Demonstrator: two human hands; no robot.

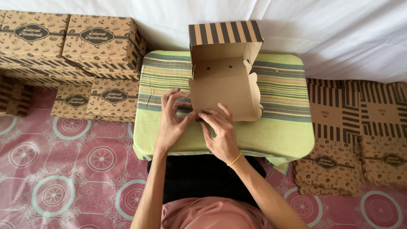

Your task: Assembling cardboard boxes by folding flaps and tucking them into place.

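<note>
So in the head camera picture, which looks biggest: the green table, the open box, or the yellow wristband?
1. Green striped table
2. Open box that both hands touch
3. Yellow wristband, by far the smallest

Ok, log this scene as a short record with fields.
setting: low table under a green striped cloth, on a pink patterned mat
left hand: fingers at the near left corner of the box
right hand: fingertips on the same near edge
box: brown card, half folded, striped lid standing open
left of table: stack of finished boxes
right of table: pile of flat blanks
wrist: yellow band on the right
</note>
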